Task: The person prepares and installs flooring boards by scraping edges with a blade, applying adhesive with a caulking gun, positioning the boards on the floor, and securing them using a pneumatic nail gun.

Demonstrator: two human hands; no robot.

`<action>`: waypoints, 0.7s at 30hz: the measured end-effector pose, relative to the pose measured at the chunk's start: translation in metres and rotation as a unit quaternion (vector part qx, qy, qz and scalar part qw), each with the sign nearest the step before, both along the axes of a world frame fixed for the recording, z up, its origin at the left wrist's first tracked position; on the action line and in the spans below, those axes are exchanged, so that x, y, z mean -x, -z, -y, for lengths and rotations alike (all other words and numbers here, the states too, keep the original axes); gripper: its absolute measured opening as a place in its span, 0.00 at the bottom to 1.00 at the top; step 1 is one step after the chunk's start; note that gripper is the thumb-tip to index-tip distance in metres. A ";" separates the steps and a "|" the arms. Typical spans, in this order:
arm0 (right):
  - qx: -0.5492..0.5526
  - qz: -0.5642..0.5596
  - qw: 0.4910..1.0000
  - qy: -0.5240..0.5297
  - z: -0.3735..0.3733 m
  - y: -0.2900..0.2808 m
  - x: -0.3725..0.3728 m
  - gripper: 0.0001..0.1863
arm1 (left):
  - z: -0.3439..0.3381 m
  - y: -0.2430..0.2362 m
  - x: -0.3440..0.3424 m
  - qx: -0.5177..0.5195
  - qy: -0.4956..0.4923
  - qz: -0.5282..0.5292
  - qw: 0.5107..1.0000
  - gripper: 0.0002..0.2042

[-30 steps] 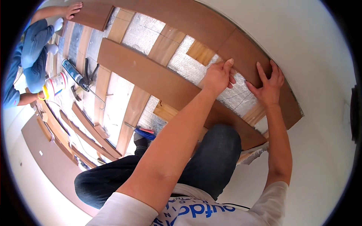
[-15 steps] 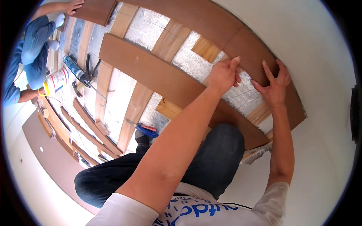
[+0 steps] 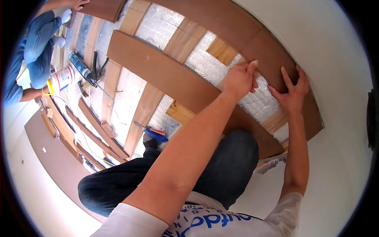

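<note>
My left hand (image 3: 241,79) is closed at the inner edge of the brown plank (image 3: 264,47) along the wall, thumb near that edge and fingers curled; what they hold, if anything, is unclear. My right hand (image 3: 294,90) has its fingers spread on the same plank, close to its end by the wall. A second long plank (image 3: 158,73) lies below my hands over pale wooden battens (image 3: 183,39) and silver foil (image 3: 158,25), with my knee at its near end. A short yellow wood piece (image 3: 221,49) sits beside the wall plank.
At upper left, a co-worker (image 3: 37,51) rests a hand on another board. Nearby lie a caulking gun (image 3: 85,71), a white bucket (image 3: 62,79), a hammer (image 3: 82,89) and blue-handled tool (image 3: 154,134). Loose strips (image 3: 96,126) lie left; a white wall (image 3: 339,79) bounds the right.
The whole view has shifted slightly, with the floor appearing further right. Both my hands remain at the wall plank in much the same grip and spread.
</note>
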State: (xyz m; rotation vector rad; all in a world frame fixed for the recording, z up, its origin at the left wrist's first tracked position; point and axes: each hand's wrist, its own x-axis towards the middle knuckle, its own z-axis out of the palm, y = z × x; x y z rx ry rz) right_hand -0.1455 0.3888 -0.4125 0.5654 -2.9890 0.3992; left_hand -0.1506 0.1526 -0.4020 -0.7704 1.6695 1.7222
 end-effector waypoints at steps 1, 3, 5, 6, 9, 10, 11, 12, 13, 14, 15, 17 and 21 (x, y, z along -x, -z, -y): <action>-0.002 0.000 1.000 -0.003 0.000 0.000 0.001 0.44 | 0.000 0.001 0.000 -0.002 0.002 0.005 1.000 0.26; -0.002 -0.008 1.000 -0.015 0.001 0.000 0.003 0.44 | 0.001 0.002 0.000 -0.004 0.001 0.009 1.000 0.26; -0.004 -0.006 1.000 -0.016 0.002 0.001 0.004 0.44 | 0.003 0.002 0.000 -0.003 0.003 0.008 1.000 0.27; -0.006 -0.005 1.000 -0.016 0.001 0.001 0.004 0.44 | 0.003 0.001 0.000 -0.004 0.002 0.007 1.000 0.27; -0.009 0.000 1.000 -0.011 0.001 0.001 0.003 0.44 | 0.002 -0.001 0.000 0.005 0.003 0.006 1.000 0.27; -0.010 -0.001 1.000 -0.011 0.001 0.000 0.004 0.44 | 0.002 0.000 -0.001 0.003 0.002 -0.001 1.000 0.27; -0.003 -0.004 1.000 -0.015 0.002 -0.001 0.004 0.44 | 0.001 0.001 -0.002 0.000 0.002 -0.007 1.000 0.27; 0.004 -0.008 1.000 -0.019 0.002 -0.002 0.004 0.44 | 0.001 0.002 -0.001 0.000 0.003 -0.009 1.000 0.27; 0.003 -0.008 1.000 -0.016 0.002 -0.003 0.003 0.44 | 0.000 0.003 -0.001 -0.001 0.003 -0.004 1.000 0.27; 0.007 0.000 1.000 -0.014 0.002 -0.003 0.003 0.44 | -0.001 0.003 -0.001 -0.003 0.002 0.000 1.000 0.27; 0.010 0.008 1.000 -0.012 0.001 -0.004 0.003 0.43 | -0.001 0.004 -0.002 -0.004 0.006 0.000 1.000 0.27; 0.008 0.003 1.000 -0.010 0.001 -0.003 0.003 0.43 | -0.003 0.003 -0.003 0.007 0.000 -0.007 1.000 0.27; 0.015 0.015 1.000 -0.010 0.000 -0.003 0.003 0.43 | -0.004 0.003 -0.004 0.002 -0.016 -0.013 1.000 0.26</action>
